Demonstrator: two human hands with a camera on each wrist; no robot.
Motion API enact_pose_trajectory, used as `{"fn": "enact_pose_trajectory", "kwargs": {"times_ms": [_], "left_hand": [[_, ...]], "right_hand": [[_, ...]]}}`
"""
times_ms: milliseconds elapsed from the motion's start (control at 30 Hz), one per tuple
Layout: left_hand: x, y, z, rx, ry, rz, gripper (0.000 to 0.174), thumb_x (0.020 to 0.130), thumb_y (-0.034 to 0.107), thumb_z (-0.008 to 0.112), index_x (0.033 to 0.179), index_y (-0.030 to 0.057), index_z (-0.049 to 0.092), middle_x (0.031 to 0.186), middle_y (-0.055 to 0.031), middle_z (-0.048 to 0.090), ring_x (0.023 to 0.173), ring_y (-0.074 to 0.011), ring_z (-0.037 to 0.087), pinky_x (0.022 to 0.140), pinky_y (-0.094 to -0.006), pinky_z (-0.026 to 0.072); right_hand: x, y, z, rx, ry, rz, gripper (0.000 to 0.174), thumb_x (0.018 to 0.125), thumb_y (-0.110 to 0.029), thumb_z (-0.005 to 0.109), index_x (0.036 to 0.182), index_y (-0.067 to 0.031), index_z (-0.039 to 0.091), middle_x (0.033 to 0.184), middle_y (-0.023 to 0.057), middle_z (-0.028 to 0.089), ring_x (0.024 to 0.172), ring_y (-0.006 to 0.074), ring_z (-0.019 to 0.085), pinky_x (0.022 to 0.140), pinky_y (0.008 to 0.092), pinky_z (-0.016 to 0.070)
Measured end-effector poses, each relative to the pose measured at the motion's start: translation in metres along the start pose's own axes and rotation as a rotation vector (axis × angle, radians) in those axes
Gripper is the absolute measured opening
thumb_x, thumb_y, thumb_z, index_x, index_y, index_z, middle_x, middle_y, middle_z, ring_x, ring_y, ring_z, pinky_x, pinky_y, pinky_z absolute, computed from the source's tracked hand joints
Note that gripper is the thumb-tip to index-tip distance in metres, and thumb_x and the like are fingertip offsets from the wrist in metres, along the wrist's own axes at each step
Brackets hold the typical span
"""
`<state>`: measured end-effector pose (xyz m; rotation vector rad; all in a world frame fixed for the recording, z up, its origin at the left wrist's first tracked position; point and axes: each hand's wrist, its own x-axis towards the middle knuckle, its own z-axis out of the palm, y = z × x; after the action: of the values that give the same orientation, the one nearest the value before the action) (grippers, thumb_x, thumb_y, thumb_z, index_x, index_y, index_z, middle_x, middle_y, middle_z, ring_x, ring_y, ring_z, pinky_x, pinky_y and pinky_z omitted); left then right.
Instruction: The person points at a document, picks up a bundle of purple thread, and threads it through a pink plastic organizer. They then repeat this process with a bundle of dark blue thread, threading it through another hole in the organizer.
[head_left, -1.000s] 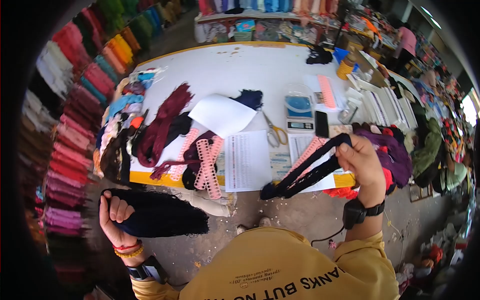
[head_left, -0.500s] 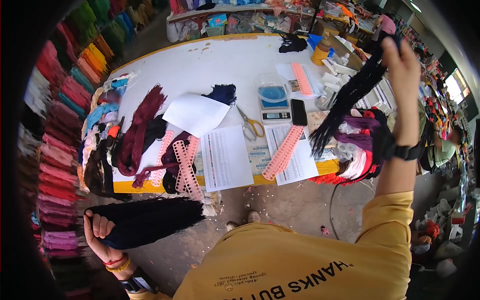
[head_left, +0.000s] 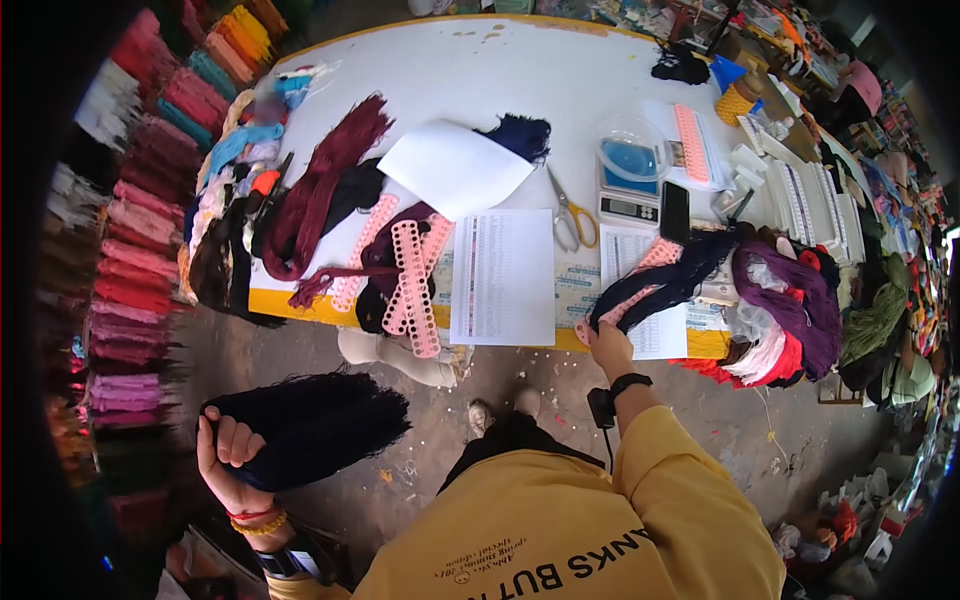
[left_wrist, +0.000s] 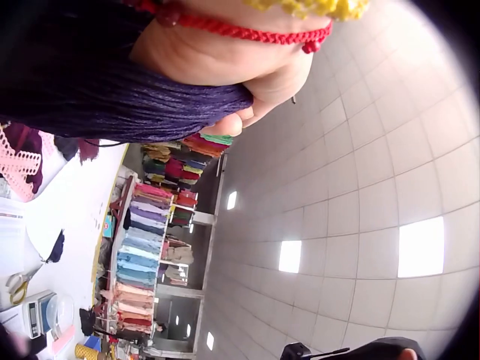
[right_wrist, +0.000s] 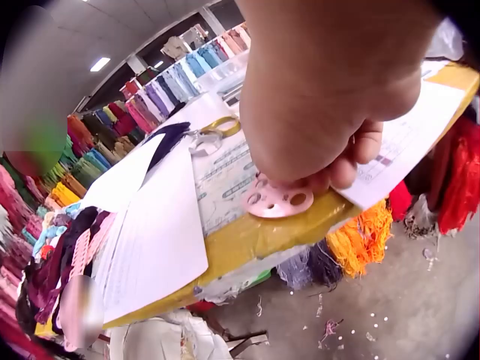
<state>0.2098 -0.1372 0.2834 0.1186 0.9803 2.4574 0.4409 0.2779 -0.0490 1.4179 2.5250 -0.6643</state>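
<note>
In the head view my left hand grips one end of a thick bundle of dark navy thread, held out over the floor in front of the table. The left wrist view shows that thread running through the curled fingers. My right hand is down at the table's front edge, pinching the near end of a thinner navy thread hank. This hank lies across a pink perforated strip and a printed sheet. In the right wrist view the curled fingers sit at the end of the pink strip; the thread is hidden there.
Scissors, a digital scale with a clear tub, and a phone lie behind the right hand. Maroon thread, crossed pink strips and a printed sheet are further left. Purple yarn hangs at the right edge.
My right hand swung the thinner hank up to the right, then came down to the table's front edge, where the hank now lies over the pink strip. The left hand kept its grip.
</note>
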Motion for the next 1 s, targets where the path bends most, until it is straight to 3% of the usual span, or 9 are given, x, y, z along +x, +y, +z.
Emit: {"fn": "enact_pose_trajectory", "kwargs": {"times_ms": [433,633,767,833,867,900,933,967,1000], "left_hand": [[0.005,0.000,-0.041,-0.097,0.026,-0.075,0.016,0.095,0.017,0.036,0.094,0.0037,0.045,0.056,0.0023,0.032,0.048,-0.0063,0.030,0.048,-0.0209,0.0290],[0.012,0.010,-0.054,-0.119,-0.024,-0.125,0.015,0.095,0.015,0.036,0.095,0.0030,0.045,0.056,0.0016,0.032,0.049,-0.0071,0.030,0.049,-0.0219,0.0300],[0.014,0.015,-0.063,-0.117,-0.072,-0.171,0.016,0.095,0.015,0.035,0.097,0.0023,0.044,0.057,0.0020,0.032,0.049,-0.0065,0.030,0.049,-0.0217,0.0289],[0.015,0.016,-0.065,-0.122,-0.099,-0.185,0.016,0.095,0.015,0.035,0.097,0.0023,0.044,0.057,0.0020,0.032,0.049,-0.0066,0.030,0.049,-0.0217,0.0288],[0.015,0.016,-0.065,-0.125,-0.102,-0.198,0.015,0.095,0.015,0.035,0.097,0.0024,0.044,0.057,0.0020,0.032,0.049,-0.0066,0.030,0.049,-0.0217,0.0289],[0.015,0.015,-0.064,-0.145,-0.100,-0.210,0.014,0.094,0.015,0.036,0.096,0.0029,0.044,0.057,0.0021,0.033,0.049,-0.0068,0.031,0.049,-0.0218,0.0292],[0.016,0.014,-0.062,-0.164,-0.098,-0.221,0.014,0.094,0.014,0.037,0.096,0.0034,0.045,0.056,0.0022,0.033,0.049,-0.0070,0.031,0.050,-0.0220,0.0295],[0.017,0.012,-0.060,-0.182,-0.096,-0.231,0.013,0.094,0.014,0.038,0.095,0.0039,0.045,0.056,0.0023,0.033,0.049,-0.0073,0.032,0.050,-0.0221,0.0298],[0.018,0.010,-0.059,-0.190,-0.121,-0.239,0.013,0.093,0.015,0.038,0.095,0.0040,0.045,0.056,0.0027,0.033,0.049,-0.0070,0.032,0.050,-0.0219,0.0297]], "right_hand": [[-0.030,-0.026,0.011,-0.063,0.193,-0.020,0.030,0.083,-0.023,0.048,0.106,-0.0036,0.050,0.109,0.0164,0.049,0.083,0.0355,0.059,0.068,0.0439,0.0494],[-0.039,-0.032,0.011,-0.007,0.288,0.011,0.019,0.084,-0.020,0.050,0.097,-0.0089,0.058,0.108,0.0100,0.052,0.085,0.0315,0.059,0.071,0.0417,0.0483],[-0.048,-0.041,0.004,0.095,0.369,0.026,0.018,0.082,-0.023,0.053,0.090,-0.0078,0.060,0.100,0.0109,0.056,0.082,0.0316,0.058,0.069,0.0402,0.0475],[-0.055,-0.066,-0.001,0.208,0.412,-0.029,0.019,0.082,-0.023,0.055,0.087,-0.0061,0.060,0.092,0.0122,0.058,0.080,0.0322,0.058,0.068,0.0393,0.0471],[-0.057,-0.083,-0.001,0.315,0.407,-0.168,0.019,0.080,-0.023,0.057,0.083,-0.0044,0.061,0.080,0.0131,0.060,0.075,0.0337,0.058,0.067,0.0376,0.0468],[-0.076,-0.123,-0.020,0.391,0.379,-0.281,0.018,0.080,-0.021,0.059,0.083,-0.0037,0.060,0.079,0.0134,0.061,0.074,0.0316,0.060,0.065,0.0357,0.0471],[-0.090,-0.163,-0.025,0.543,0.266,-0.298,0.020,0.078,-0.022,0.062,0.085,-0.0029,0.061,0.082,0.0133,0.062,0.075,0.0267,0.062,0.066,0.0335,0.0481],[-0.113,-0.205,-0.039,0.706,0.153,-0.469,0.025,0.077,-0.022,0.065,0.091,-0.0025,0.060,0.087,0.0124,0.062,0.079,0.0216,0.062,0.071,0.0314,0.0487],[-0.139,-0.245,-0.059,0.668,-0.020,-0.596,0.035,0.075,-0.022,0.068,0.102,-0.0038,0.057,0.099,0.0106,0.060,0.088,0.0205,0.059,0.079,0.0311,0.0471]]}}
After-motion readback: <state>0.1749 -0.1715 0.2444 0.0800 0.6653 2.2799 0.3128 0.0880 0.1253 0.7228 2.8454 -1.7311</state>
